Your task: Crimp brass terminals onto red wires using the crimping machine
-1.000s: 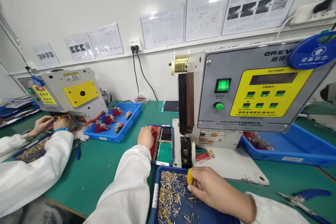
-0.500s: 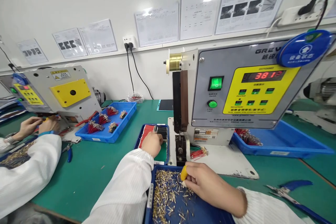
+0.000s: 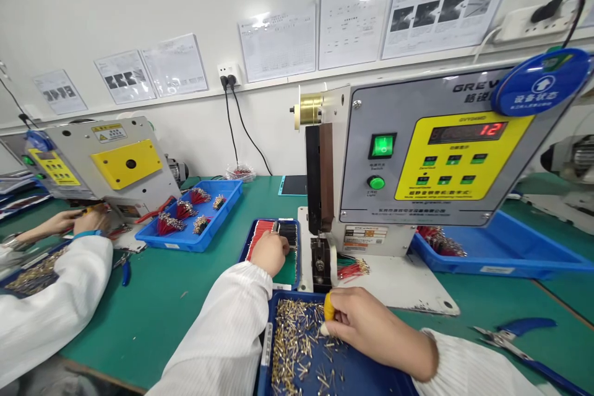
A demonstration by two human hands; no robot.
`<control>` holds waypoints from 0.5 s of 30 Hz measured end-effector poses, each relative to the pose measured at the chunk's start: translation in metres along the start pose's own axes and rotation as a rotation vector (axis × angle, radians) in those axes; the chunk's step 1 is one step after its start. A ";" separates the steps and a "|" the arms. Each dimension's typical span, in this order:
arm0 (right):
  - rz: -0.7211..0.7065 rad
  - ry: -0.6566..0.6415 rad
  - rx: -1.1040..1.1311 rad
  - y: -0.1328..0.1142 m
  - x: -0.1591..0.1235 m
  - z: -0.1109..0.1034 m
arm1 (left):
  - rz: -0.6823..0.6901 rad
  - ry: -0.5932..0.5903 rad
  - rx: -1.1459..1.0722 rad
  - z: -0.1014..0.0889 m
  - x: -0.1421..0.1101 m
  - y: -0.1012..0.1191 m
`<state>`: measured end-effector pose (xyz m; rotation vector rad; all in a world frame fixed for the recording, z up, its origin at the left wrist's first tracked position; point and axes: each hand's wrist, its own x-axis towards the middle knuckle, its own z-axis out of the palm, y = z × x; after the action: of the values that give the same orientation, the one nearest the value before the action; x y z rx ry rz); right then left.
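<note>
Right hand [image 3: 375,334] at 5 o'clock, grip pinched nearly shut, yellow finger cot [image 3: 329,307] over brass terminals [image 3: 292,346] in blue tray [image 3: 301,295], hold unclear. Left hand [image 3: 269,253] curled over red and black wires [image 3: 260,238] in wire tray [image 3: 245,247], hold unclear. Crimping machine [image 3: 417,167] between hands and second blue tray [image 3: 501,266] at 3 o'clock; co-worker's hands [image 3: 90,219] at 9 o'clock.

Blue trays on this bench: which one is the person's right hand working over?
The dark blue tray of loose gold pins, beneath the right hand; the brighter blue tray and the one at far right hold wire bundles instead.
</note>
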<state>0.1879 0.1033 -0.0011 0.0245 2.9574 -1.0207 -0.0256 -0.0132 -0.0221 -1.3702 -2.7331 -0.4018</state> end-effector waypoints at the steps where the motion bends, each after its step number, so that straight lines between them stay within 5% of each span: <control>1: -0.008 0.003 -0.004 0.000 0.000 0.000 | -0.002 0.000 0.001 0.000 0.000 0.001; 15: -0.058 0.069 -0.057 0.004 0.000 0.002 | -0.065 0.074 0.038 0.007 0.011 -0.001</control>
<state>0.1875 0.1054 -0.0057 -0.0282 3.0655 -0.9599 -0.0326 -0.0036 -0.0274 -1.2343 -2.7160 -0.3938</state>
